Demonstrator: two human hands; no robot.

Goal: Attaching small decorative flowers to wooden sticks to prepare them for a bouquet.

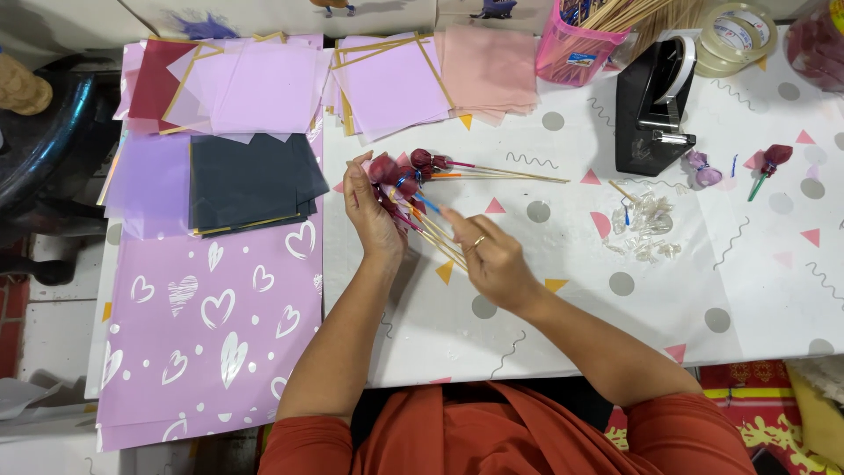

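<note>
My left hand (pixel 369 215) grips a small bunch of wrapped dark red sweets on wooden sticks (pixel 397 180), heads up near my fingertips. The sticks run down to the right, where my right hand (pixel 492 259), with a ring on one finger, pinches their lower ends. Two more stick-mounted red sweets (pixel 431 162) lie on the white patterned tablecloth (pixel 615 317) just beyond the bunch, their sticks pointing right.
Lilac, pink, dark red and black paper sheets (pixel 255 180) lie stacked at left, above lilac heart-print sheets (pixel 207 325). A black tape dispenser (pixel 652 114), pink basket of skewers (pixel 580 40), tape rolls (pixel 737 35), clear wrappers (pixel 646 224) and loose wrapped sweets (pixel 703 171) sit at right.
</note>
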